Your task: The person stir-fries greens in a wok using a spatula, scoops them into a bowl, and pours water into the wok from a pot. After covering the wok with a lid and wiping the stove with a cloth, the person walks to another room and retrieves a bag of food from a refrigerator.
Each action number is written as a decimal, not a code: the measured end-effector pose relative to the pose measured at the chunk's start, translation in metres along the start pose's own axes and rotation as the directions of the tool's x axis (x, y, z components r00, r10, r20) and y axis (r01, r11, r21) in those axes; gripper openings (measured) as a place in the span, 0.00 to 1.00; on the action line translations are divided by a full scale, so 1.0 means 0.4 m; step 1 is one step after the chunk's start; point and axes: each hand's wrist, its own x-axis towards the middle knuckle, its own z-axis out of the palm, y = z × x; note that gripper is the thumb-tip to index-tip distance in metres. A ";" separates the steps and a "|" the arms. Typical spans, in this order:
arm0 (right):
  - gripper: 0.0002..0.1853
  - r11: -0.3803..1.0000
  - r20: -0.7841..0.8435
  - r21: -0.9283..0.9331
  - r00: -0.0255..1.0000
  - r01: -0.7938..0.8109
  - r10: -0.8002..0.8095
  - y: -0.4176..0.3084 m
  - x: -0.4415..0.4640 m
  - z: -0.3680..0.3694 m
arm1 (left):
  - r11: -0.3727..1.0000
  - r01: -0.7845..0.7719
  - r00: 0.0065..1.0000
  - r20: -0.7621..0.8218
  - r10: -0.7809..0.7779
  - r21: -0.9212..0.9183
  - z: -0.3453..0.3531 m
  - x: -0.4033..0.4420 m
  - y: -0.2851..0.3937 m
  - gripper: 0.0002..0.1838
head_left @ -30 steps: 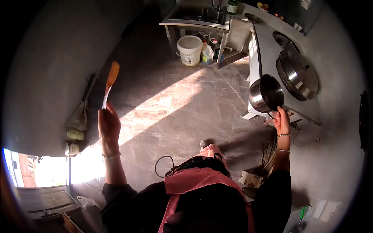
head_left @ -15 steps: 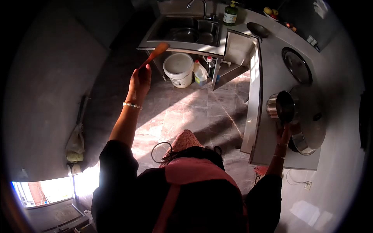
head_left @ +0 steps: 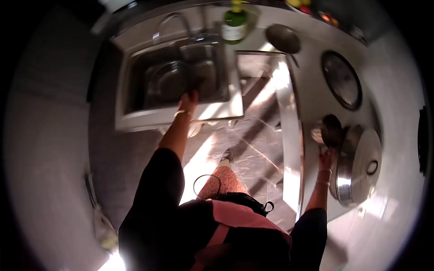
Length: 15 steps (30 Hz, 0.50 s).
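Pale counter (head_left: 312, 97) around a sunlit floor (head_left: 253, 142)

Your single view comes from a camera on your head, facing forward and steeply down past your torso, with your forearms close below it and the sink (head_left: 131, 77) and counter (head_left: 312, 95) farther out.

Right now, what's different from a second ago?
The left hand has moved forward to the near edge of the sink; whether it still holds the spatula is unclear. The right hand still grips the small pot, now beside the large pot, which stayed on the counter.
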 end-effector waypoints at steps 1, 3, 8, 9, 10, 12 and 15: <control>0.10 0.998 -0.030 0.062 0.999 0.014 -0.012 0.014 0.019 0.015 | 0.968 0.131 0.981 0.114 -0.158 0.214 -0.013 0.017 0.069 0.26; 0.18 0.996 -0.089 -0.077 0.995 -0.044 0.037 -0.011 0.003 0.076 | 0.958 0.063 0.953 0.269 -0.141 0.280 0.031 0.066 0.055 0.27; 0.17 0.996 -0.173 -0.051 0.983 -0.077 0.067 -0.021 0.026 0.172 | 0.948 -0.215 0.867 0.493 0.074 0.236 0.080 0.136 0.042 0.24; 0.16 0.995 -0.176 -0.069 0.983 -0.070 0.057 -0.005 0.055 0.161 | 0.910 -0.225 0.848 0.530 0.007 0.348 0.076 0.135 0.054 0.24; 0.14 0.997 -0.178 -0.069 0.984 -0.027 0.014 -0.003 0.052 0.189 | 0.860 -0.245 0.826 0.561 -0.058 0.449 0.073 0.146 0.077 0.24; 0.10 1.000 -0.086 0.020 0.996 -0.012 0.014 0.025 0.097 0.163 | 0.764 -0.387 0.753 0.656 -0.061 0.516 0.070 0.152 0.082 0.27; 0.17 0.990 -0.066 0.131 0.997 0.049 -0.040 0.011 0.047 0.196 | 0.695 -0.440 0.724 0.682 -0.100 0.569 0.107 0.203 -0.022 0.28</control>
